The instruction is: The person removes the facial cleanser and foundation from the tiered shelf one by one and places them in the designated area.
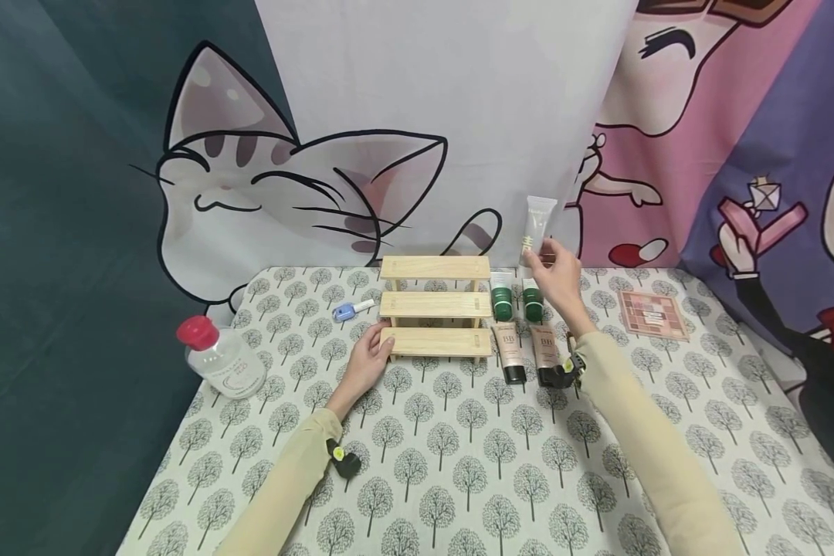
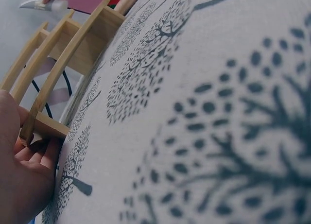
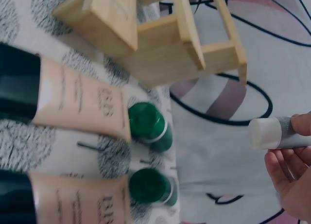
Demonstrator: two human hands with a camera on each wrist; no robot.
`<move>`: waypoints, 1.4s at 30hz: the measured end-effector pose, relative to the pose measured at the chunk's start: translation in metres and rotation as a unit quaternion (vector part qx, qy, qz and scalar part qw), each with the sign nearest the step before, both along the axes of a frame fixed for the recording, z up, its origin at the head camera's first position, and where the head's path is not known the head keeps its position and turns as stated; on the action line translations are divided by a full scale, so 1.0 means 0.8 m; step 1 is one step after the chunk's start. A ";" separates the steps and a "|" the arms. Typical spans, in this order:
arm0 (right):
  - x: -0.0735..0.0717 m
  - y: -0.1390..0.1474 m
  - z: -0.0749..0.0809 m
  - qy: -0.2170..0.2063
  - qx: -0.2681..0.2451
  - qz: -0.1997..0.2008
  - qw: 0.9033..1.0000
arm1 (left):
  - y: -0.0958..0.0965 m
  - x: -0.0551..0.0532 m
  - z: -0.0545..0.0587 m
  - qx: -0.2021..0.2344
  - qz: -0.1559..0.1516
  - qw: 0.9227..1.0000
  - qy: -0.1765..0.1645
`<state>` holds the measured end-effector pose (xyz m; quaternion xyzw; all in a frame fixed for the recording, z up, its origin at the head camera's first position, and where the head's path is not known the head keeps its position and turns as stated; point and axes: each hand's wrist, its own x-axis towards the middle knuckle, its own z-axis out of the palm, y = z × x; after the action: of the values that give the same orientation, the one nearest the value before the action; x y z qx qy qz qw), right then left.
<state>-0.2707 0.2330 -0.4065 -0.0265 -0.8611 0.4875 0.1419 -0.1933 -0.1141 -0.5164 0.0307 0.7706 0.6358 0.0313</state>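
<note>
A three-tier wooden step rack (image 1: 436, 341) stands on the tree-print cloth. My left hand (image 1: 367, 361) grips the left end of its lowest step, thumb above and fingers curled beneath, as the left wrist view (image 2: 29, 170) shows. Raised behind the rack's right side, my right hand (image 1: 561, 272) pinches a silvery-grey squeeze tube (image 1: 538, 218); its white cap (image 3: 265, 133) points down. Below that hand, two green-capped tubes (image 1: 502, 300) lie beside the rack. Nearer me lie two beige BB cream tubes (image 1: 508, 345) with black caps.
A clear bottle with a red top (image 1: 228, 364) stands at the left. A small blue nail polish bottle (image 1: 345, 312) with a white cap lies left of the rack. At the right lies a pink makeup palette (image 1: 653, 314). A cat-print curtain (image 1: 403, 201) hangs behind the table.
</note>
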 end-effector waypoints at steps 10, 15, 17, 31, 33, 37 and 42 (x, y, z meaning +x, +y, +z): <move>0.009 0.034 -0.024 -0.030 0.021 -0.021 0.999 | 0.000 -0.001 0.001 0.001 -0.002 1.000 -0.004; 0.015 0.048 -0.035 -0.040 0.037 -0.032 0.998 | 0.000 -0.001 0.000 -0.002 0.003 1.000 -0.004; 0.017 0.054 -0.040 -0.041 0.045 -0.034 0.998 | 0.000 0.000 0.000 -0.002 0.004 1.000 -0.006; 0.020 0.097 -0.075 -0.120 0.081 -0.018 0.989 | -0.001 -0.002 -0.002 0.003 0.000 1.000 -0.005; 0.020 0.099 -0.077 -0.133 0.090 -0.018 0.987 | -0.001 -0.003 -0.002 0.001 0.004 1.000 -0.005; 0.019 0.103 -0.079 -0.170 0.104 -0.016 0.980 | 0.000 -0.002 -0.002 -0.004 0.005 1.000 0.002; 0.016 0.106 -0.083 -0.217 0.110 -0.011 0.970 | 0.000 0.000 0.000 0.003 0.000 1.000 0.002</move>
<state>-0.2581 0.3176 -0.4731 -0.1256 -0.9195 0.3703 -0.0414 -0.1933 -0.1137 -0.5162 0.0326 0.7686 0.6382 0.0298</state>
